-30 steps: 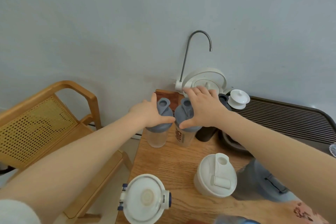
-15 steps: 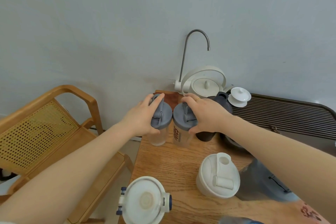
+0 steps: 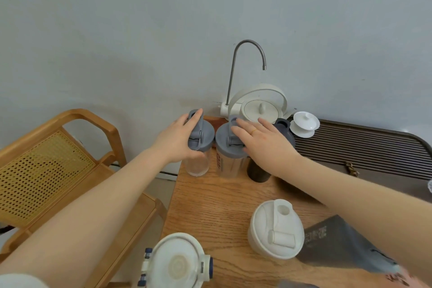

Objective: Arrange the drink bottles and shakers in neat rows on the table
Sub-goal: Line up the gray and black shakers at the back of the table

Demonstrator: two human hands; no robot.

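Note:
Two clear shakers with grey lids stand side by side at the far left end of the wooden table [image 3: 210, 203]. My left hand [image 3: 177, 140] grips the lid of the left shaker [image 3: 198, 145]. My right hand [image 3: 259, 140] lies flat with fingers spread over the lid of the right shaker [image 3: 228, 149], which has red lettering. A dark shaker [image 3: 259, 170] stands just right of them, mostly hidden by my right wrist. Nearer me stand a white shaker [image 3: 275, 231], a white bottle with blue hinges [image 3: 177, 262] and a grey bottle [image 3: 339, 243].
A white kettle [image 3: 259, 110] with a curved metal spout stands against the wall behind the shakers. A white lidded cup [image 3: 305, 124] sits on a dark slatted tea tray [image 3: 362, 147] at the right. A wooden cane chair [image 3: 58, 166] stands left of the table.
Both hands have loosened on the grey lids. My right hand opened from a grip to flat, spread fingers. The two shakers stay side by side.

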